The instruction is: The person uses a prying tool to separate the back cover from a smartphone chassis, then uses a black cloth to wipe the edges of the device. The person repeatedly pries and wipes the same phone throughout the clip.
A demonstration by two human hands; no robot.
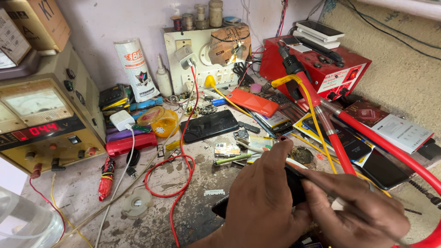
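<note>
Gripping a dark phone (294,183) between both hands, low over the bench (183,216) and well in front of the red soldering station (321,64). Left hand (264,197) wrapping over the phone's near side, fingers closed around it, thumb reaching up toward the station. Right hand (356,206) pinching the phone's other end, fingers narrow, with a thin pale tool (337,203) lying under them; hard telling how that tool is being held. Phone's lower corner peeking out below the left hand.

Lying between hands and station: a black phone (209,125) face up, an orange phone (252,102) nearer the station, a small circuit board (226,149), a green-handled screwdriver (232,159). Trailing from the station past the right hand, a thick red hose (340,147). Looping far left of the station, a red wire (183,158). Sitting farthest left of the station, a power supply (46,124) with a lit red readout.
</note>
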